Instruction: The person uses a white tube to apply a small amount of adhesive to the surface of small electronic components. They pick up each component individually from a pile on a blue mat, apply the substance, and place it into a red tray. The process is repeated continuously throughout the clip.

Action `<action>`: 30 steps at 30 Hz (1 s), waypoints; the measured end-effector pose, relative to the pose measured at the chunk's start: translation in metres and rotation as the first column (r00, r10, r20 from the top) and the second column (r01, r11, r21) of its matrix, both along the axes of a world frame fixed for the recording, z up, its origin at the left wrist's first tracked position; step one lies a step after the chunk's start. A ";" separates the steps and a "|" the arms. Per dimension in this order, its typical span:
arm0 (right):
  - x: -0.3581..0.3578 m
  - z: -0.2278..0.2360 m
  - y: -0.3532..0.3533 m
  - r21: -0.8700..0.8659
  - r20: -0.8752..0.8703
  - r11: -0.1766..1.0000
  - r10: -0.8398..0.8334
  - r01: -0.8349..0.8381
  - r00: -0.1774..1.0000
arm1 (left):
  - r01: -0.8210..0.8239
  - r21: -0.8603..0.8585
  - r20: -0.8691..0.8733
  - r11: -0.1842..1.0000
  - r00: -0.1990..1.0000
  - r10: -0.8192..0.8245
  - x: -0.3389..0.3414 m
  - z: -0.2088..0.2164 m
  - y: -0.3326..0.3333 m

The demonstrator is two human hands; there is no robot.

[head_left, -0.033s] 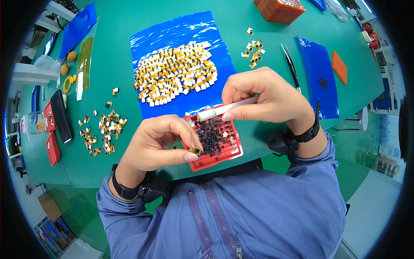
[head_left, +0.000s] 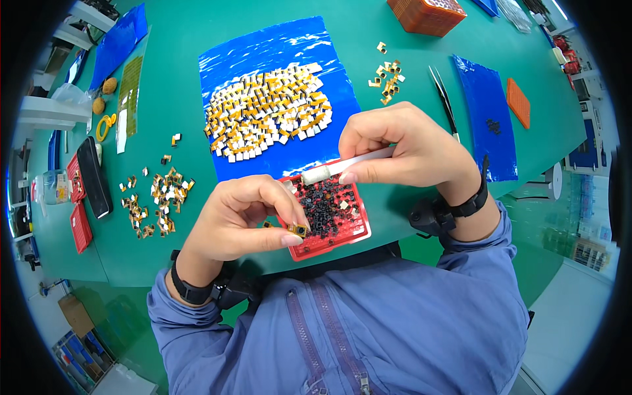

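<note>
My left hand (head_left: 237, 217) is closed, thumb and forefinger pinching a small gold part with a black square (head_left: 299, 230) on it. My right hand (head_left: 411, 148) is closed around a slim white stick with a thicker whitish tip (head_left: 317, 174), held nearly level and pointing left. The tip is above the far edge of a red tray (head_left: 359, 232), apart from the gold part. In the tray lie many small black rings (head_left: 320, 209) and a few whitish bits. Both hands hover over this tray; the left covers part of its near left side.
Beyond the tray, a blue sheet (head_left: 263, 49) bears rows of gold-and-white parts (head_left: 270, 108). Loose gold pieces (head_left: 170, 191) lie to the left, others (head_left: 388, 79) at the far right. Tweezers (head_left: 444, 99) lie beside another blue sheet (head_left: 484, 99). Orange trays (head_left: 426, 14) stand at the back.
</note>
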State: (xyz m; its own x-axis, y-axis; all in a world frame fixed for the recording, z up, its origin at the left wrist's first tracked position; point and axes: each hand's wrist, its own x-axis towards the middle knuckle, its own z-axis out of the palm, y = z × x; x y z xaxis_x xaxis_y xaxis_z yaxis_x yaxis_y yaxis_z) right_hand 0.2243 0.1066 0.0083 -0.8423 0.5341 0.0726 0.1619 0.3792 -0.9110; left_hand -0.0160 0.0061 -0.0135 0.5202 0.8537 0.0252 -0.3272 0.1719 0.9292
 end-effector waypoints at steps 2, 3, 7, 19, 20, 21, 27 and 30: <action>0.000 0.000 0.000 0.004 0.003 1.000 0.000 0.000 1.000 | 0.001 -0.004 0.006 1.000 1.000 -0.001 0.000 0.000 0.000; 0.000 0.000 0.000 0.004 0.004 1.000 0.000 0.000 1.000 | 0.004 -0.013 0.011 1.000 1.000 -0.004 0.000 0.001 0.000; 0.000 0.001 0.001 0.003 0.013 1.000 0.003 -0.003 1.000 | 0.012 -0.030 0.024 0.999 1.000 -0.011 -0.001 0.000 0.000; -0.001 0.001 0.000 0.031 0.030 0.999 0.008 -0.009 1.000 | -0.011 0.018 0.016 1.000 1.000 0.011 -0.002 0.001 -0.001; -0.001 0.001 0.001 0.033 0.038 0.999 0.006 -0.007 0.999 | -0.029 0.051 0.002 0.998 1.000 0.029 -0.003 0.002 0.000; -0.001 0.001 0.001 0.035 0.046 0.999 0.004 -0.006 0.999 | -0.104 0.054 -0.056 0.993 0.993 0.107 -0.007 0.002 0.001; 0.000 -0.001 0.002 0.062 0.049 0.998 -0.018 0.015 0.999 | -0.408 0.582 -0.539 0.703 0.454 0.710 -0.035 0.004 0.013; -0.001 -0.004 0.002 0.060 0.010 0.998 -0.026 0.025 1.000 | -0.201 0.643 -0.664 0.739 0.335 0.669 -0.041 0.008 0.015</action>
